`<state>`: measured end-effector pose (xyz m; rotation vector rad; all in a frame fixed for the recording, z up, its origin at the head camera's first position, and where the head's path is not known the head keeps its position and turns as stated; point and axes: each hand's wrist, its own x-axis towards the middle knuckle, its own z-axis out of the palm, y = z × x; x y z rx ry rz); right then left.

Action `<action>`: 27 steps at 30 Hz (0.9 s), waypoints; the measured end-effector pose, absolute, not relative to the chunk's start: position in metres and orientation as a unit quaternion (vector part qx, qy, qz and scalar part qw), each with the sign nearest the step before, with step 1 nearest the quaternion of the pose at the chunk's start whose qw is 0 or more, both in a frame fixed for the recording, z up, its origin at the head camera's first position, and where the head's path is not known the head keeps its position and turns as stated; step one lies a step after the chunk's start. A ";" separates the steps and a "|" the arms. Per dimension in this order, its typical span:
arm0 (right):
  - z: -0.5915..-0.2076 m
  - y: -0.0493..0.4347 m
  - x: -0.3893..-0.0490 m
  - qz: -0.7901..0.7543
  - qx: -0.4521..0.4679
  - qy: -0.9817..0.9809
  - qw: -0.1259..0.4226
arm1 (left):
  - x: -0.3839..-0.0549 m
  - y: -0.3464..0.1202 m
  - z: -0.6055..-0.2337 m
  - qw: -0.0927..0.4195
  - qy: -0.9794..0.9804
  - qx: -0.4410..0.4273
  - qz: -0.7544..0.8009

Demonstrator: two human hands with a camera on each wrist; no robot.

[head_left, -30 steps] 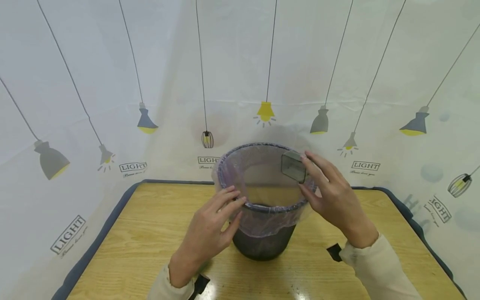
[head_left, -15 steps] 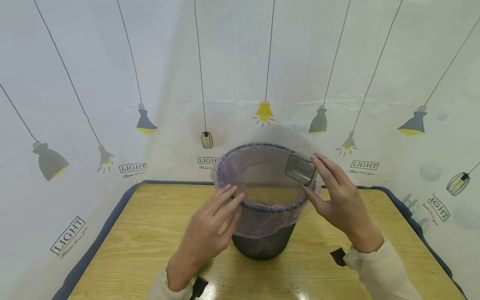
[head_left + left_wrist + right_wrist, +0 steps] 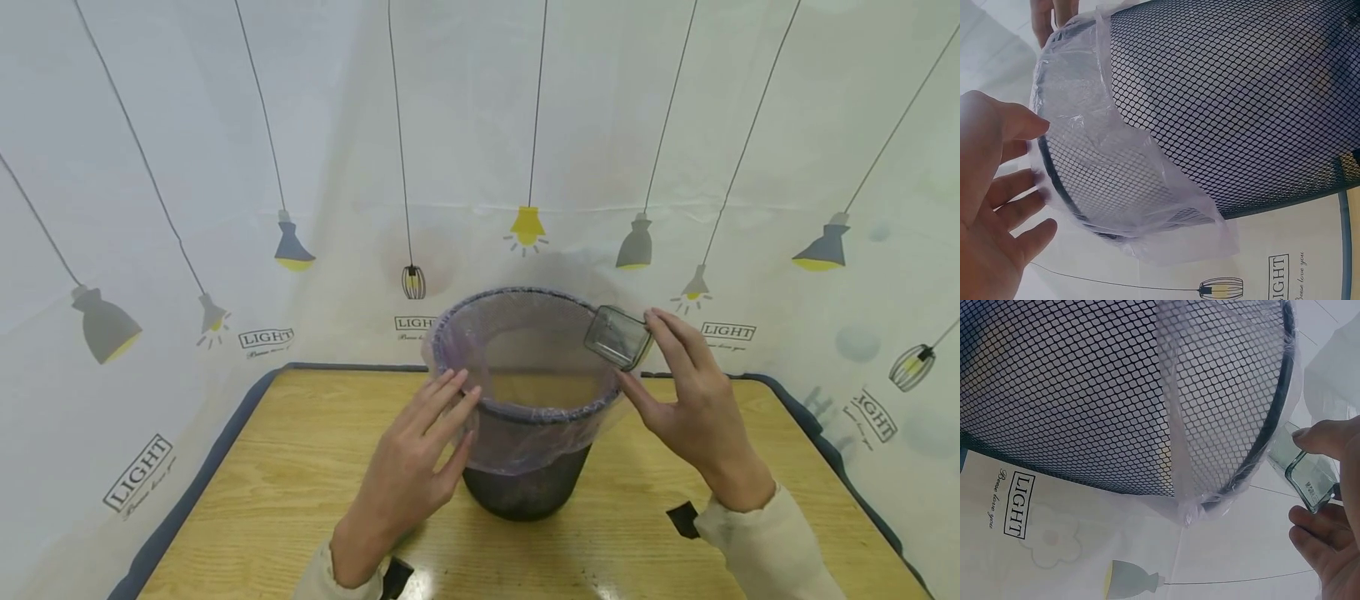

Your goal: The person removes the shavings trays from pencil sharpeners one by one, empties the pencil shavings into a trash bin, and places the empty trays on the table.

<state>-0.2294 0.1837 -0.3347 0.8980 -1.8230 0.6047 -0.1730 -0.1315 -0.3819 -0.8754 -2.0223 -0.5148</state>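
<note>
A black mesh trash bin (image 3: 528, 496) stands upright, lined with a thin purplish plastic bag (image 3: 517, 446) folded over its rim. My left hand (image 3: 408, 462) rests on the near left of that rim with relaxed fingers. In the left wrist view its thumb and fingertips lie right at the bagged edge. At the right side of the bin, my right hand (image 3: 686, 408) pinches a small, clear, square-cornered container (image 3: 618, 337) between thumb and fingers, tilted with its open side toward the head camera. The right wrist view shows the clear container (image 3: 1310, 472) just beyond the rim.
Under the bin is a wooden table (image 3: 300, 467) with a dark blue edge (image 3: 202, 475). A white curtain (image 3: 465, 108) printed with hanging lamps surrounds it at the back and sides. Black straps (image 3: 684, 520) show at the wrists.
My right hand has drawn the clear container rightward, from over the bin's opening to its right rim, tilting its open side more into view. The left hand has slid slightly left along the rim.
</note>
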 end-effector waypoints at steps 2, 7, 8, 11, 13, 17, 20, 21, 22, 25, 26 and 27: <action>-0.335 0.185 -0.229 0.248 0.365 -0.752 0.489 | -0.173 -0.132 -0.382 0.430 -0.806 -0.351 -0.204; -0.336 0.188 -0.228 0.246 0.351 -0.760 0.489 | -0.171 -0.133 -0.383 0.422 -0.812 -0.345 -0.206; -0.336 0.189 -0.228 0.248 0.345 -0.761 0.490 | -0.171 -0.134 -0.384 0.421 -0.813 -0.344 -0.207; -0.337 0.191 -0.228 0.251 0.333 -0.765 0.490 | -0.170 -0.134 -0.383 0.421 -0.814 -0.342 -0.208; -0.338 0.192 -0.227 0.253 0.324 -0.769 0.490 | -0.169 -0.135 -0.383 0.422 -0.814 -0.341 -0.207; -0.340 0.195 -0.227 0.252 0.305 -0.778 0.488 | -0.167 -0.136 -0.383 0.419 -0.818 -0.336 -0.205; -0.342 0.196 -0.226 0.249 0.292 -0.784 0.488 | -0.166 -0.137 -0.383 0.419 -0.818 -0.335 -0.207; -0.343 0.197 -0.226 0.249 0.288 -0.785 0.488 | -0.166 -0.138 -0.384 0.419 -0.818 -0.335 -0.208; -0.343 0.198 -0.226 0.251 0.285 -0.786 0.487 | -0.166 -0.138 -0.384 0.419 -0.817 -0.336 -0.208; -0.345 0.200 -0.225 0.254 0.276 -0.793 0.480 | -0.165 -0.140 -0.385 0.419 -0.817 -0.335 -0.209; -0.346 0.201 -0.224 0.257 0.271 -0.795 0.477 | -0.165 -0.140 -0.386 0.418 -0.818 -0.334 -0.209; -0.346 0.202 -0.224 0.259 0.265 -0.798 0.475 | -0.165 -0.141 -0.386 0.417 -0.819 -0.333 -0.210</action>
